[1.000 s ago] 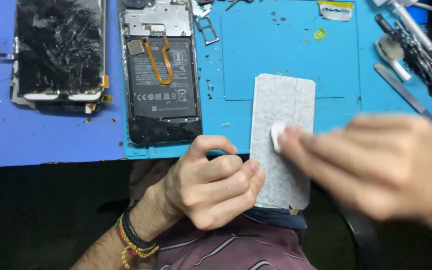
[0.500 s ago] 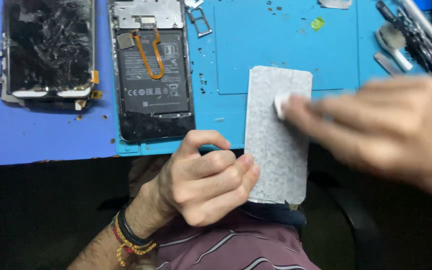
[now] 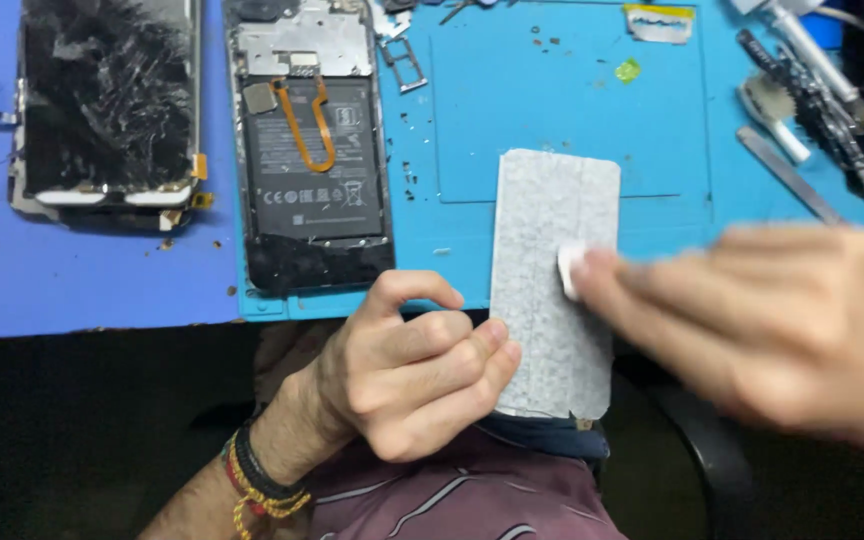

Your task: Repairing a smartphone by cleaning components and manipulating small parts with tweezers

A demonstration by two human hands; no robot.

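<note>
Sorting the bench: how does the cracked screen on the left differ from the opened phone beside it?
The shattered black screen panel lies on the darker blue mat, glass up; the opened phone body lies on the lighter blue mat, its battery and orange flex cable exposed. The screen looks shorter. Both lie flat, lengthwise, untouched by either hand.

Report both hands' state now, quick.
Left hand: closed, gripping the grey rectangular panel by its edge.
Right hand: blurred, fingers pinching a small white pad against the panel.
</note>
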